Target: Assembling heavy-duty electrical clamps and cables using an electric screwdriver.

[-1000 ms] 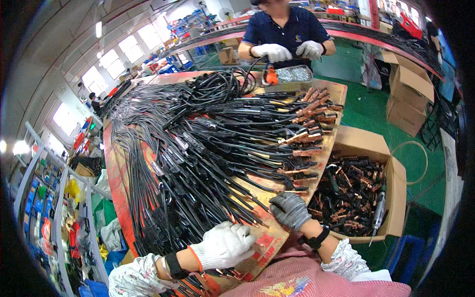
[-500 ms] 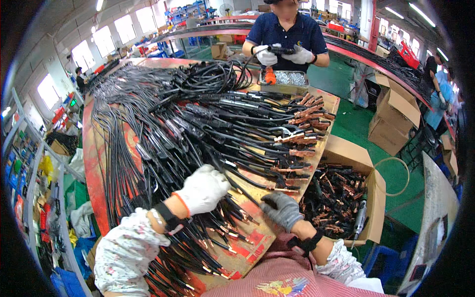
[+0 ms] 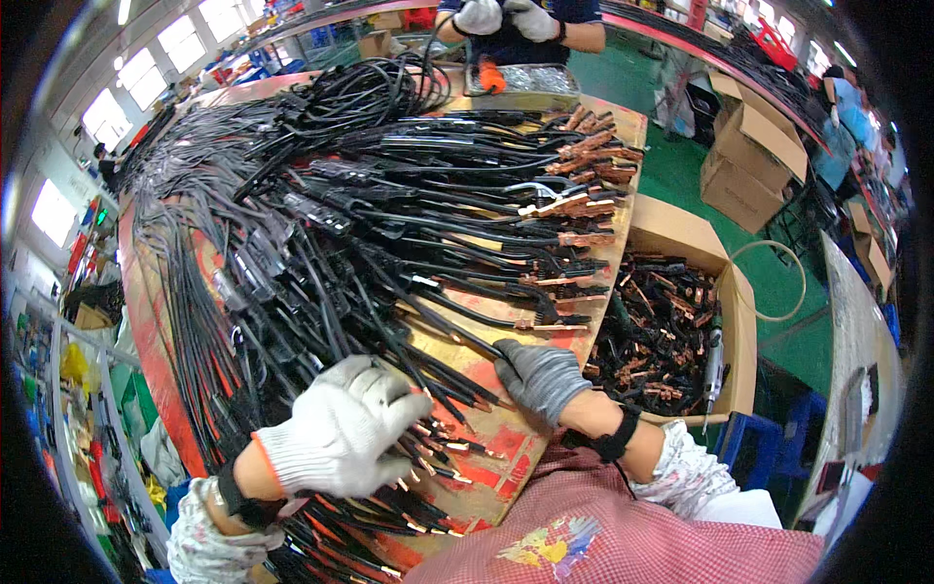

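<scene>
My right hand (image 3: 547,380), in a grey glove, is closed around the end of a black cable (image 3: 455,329) near the table's right edge. The cable runs up and left into the heap. My left hand (image 3: 345,423), in a white knitted glove, is over the nearer cables with thumb and fingers apart, and nothing shows between them. Below it lie several black cables with bare copper ends (image 3: 428,457). Farther back, a row of black cables ends in copper clamps (image 3: 589,151) along the table's right side.
An open cardboard box (image 3: 736,331) of black and copper clamps stands to the right of the table (image 3: 486,370). Across the table a person in white gloves (image 3: 530,19) stands behind a tray of small metal parts (image 3: 535,80) with an orange-handled tool (image 3: 491,76). Blue stools (image 3: 769,443) stand at right.
My left hand has opened and moved left and toward me, off the cable. The right hand has taken hold of the cable's end. The view has tilted down.
</scene>
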Demonstrator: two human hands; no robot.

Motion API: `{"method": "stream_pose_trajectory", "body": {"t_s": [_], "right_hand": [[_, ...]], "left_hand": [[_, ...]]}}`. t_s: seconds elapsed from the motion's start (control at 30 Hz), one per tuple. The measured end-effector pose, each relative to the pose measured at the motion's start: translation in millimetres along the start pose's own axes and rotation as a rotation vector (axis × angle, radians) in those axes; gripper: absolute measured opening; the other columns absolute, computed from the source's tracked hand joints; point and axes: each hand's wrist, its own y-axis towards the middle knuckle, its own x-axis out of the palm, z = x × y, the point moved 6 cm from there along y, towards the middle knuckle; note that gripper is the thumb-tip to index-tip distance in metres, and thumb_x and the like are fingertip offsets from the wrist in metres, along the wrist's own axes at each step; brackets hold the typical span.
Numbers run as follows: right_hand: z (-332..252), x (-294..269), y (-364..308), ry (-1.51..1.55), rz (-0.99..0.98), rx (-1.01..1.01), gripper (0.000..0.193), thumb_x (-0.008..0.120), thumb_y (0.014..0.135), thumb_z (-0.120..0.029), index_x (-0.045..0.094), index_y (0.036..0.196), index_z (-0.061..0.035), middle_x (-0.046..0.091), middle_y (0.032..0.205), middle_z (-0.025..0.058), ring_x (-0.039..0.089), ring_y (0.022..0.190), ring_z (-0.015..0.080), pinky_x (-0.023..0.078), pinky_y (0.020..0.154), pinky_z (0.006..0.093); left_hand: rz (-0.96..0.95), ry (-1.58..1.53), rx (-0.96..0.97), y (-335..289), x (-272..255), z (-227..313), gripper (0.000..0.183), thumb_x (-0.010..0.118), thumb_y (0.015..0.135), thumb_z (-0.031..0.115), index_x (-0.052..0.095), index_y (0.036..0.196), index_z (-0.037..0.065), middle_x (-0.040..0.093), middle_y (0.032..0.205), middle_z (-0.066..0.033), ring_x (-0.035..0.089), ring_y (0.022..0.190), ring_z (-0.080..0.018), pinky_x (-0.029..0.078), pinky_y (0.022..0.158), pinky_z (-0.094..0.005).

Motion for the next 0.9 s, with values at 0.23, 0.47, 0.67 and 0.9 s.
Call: {"method": "stream_pose_trajectory", "body": {"t_s": [0.23,0.47,0.67,0.9], "right_hand": [[15.5,-9.8,-17.1,0.172,0.061,-0.136,0.028,0.049,0.089,-0.032,0.06,0.085,-0.0063,0.06,0.064,0.0165,0.059,0.057,0.0353,0.045,0.049,0.0436],[103.4,-58.8,-71.4,0.304,0.294,-0.057,0.022,0.057,0.085,-0.029,0.066,0.083,-0.0087,0.064,0.074,0.0136,0.061,0.066,0.03,0.049,0.06,0.0371],[277.7,-51.9,-40.7,-0.136,0.093,0.715,0.038,0.055,0.084,-0.033,0.059,0.106,-0.0036,0.062,0.099,0.0186,0.057,0.098,0.0336,0.045,0.084,0.0415],[339.4,-8.7,-6.3,-0.107,0.147,0.991,0.048,0.061,0.081,-0.038,0.054,0.113,-0.0037,0.062,0.106,0.0192,0.061,0.099,0.03,0.048,0.084,0.0401]], "left_hand": [[0.116,0.219,0.094,88.5,10.8,7.2,0.038,0.067,0.066,0.022,0.056,0.1,0.008,0.059,0.099,-0.0107,0.059,0.091,-0.0283,0.043,0.085,-0.0409],[-0.289,0.241,0.081,120.7,66.2,-21.5,0.019,0.066,0.072,0.028,0.06,0.077,0.011,0.06,0.076,-0.006,0.059,0.073,-0.0262,0.045,0.072,-0.039],[-0.269,0.108,0.001,142.0,63.5,-28.7,0.016,0.062,0.077,0.022,0.057,0.075,0.007,0.06,0.063,-0.0131,0.058,0.062,-0.0327,0.046,0.064,-0.041],[-0.243,-0.202,-0.172,140.3,79.1,-40.3,0.021,0.056,0.084,0.024,0.06,0.1,0.01,0.063,0.07,-0.0137,0.062,0.064,-0.0332,0.049,0.059,-0.0445]]}}
